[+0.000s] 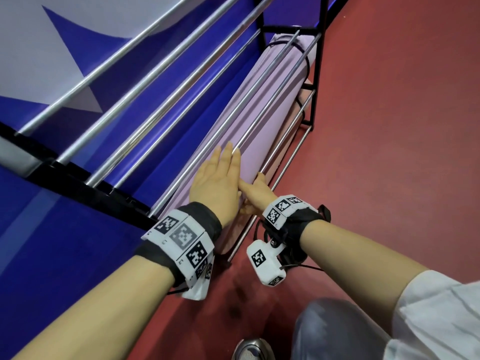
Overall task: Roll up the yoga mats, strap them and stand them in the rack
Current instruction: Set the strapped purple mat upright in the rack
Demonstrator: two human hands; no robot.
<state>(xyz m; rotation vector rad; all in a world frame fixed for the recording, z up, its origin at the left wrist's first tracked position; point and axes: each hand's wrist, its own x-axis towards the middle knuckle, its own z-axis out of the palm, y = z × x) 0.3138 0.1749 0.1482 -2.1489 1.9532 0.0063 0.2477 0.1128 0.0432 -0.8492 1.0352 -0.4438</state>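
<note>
Nearest us are a grey-trousered knee [337, 331] and a shoe [250, 349] on the red floor [389, 152]. This suggests a crouch taken to reach low into the rack [315, 81]. Both wrists carry marker bands [181, 237].

The left grip [218, 180] lies flat, fingers straight, on the near end of the rolled lilac yoga mat [262, 118]. It holds nothing and apparently presses the roll to seat it.

The right grip [255, 189] rests against the mat's right flank beside a silver rail [275, 162], thumb stretched towards the left grip. Its other fingers are partly hidden, so we cannot tell whether it clasps the roll.

The mat lies inside the rack, running along the rails, two of which cross in front of it. At its far end a black strap [307, 64] circles it, which we judge keeps it rolled. A pink roll [306, 98] sits just beyond it, with a blue wall panel [65, 229] to the left.
</note>
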